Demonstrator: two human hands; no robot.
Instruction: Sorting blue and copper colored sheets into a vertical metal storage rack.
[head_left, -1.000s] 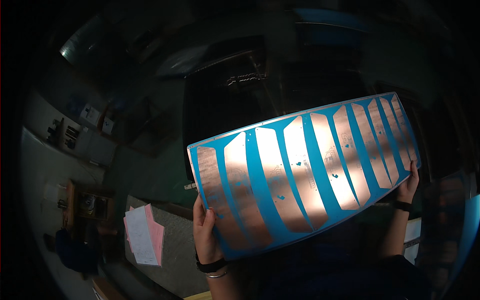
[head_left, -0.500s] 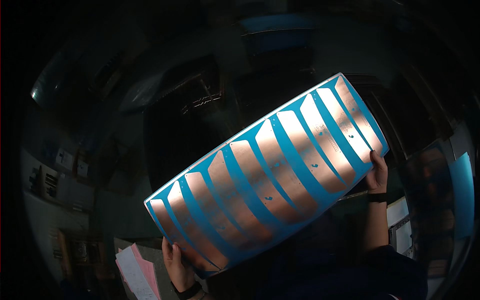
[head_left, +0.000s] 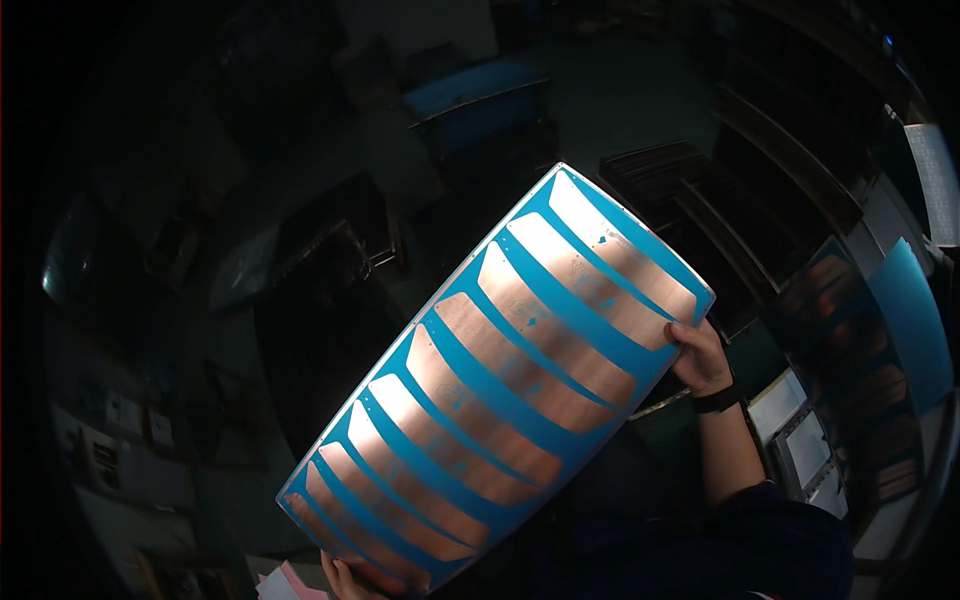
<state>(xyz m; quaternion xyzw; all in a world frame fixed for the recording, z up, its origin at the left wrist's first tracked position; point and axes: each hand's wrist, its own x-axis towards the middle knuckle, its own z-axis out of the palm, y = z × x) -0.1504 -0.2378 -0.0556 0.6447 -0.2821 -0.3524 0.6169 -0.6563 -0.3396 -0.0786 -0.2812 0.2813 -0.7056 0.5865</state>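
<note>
Head view | large blue flat panel with glossy copper strips, tilted | left hand clasps lower corner | right hand clasps upper-right edge

The panel I'm holding is hiding most of my left hand, which the lower edge is also cutting off. My right hand's fingertips are disappearing behind it. The surroundings are staying too dark to tell.

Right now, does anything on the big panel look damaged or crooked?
No damage stands out. The blue panel with copper strips is held tilted, low at the left hand, high at the right hand. Small blue specks dot the copper; what they are is unclear.
</note>
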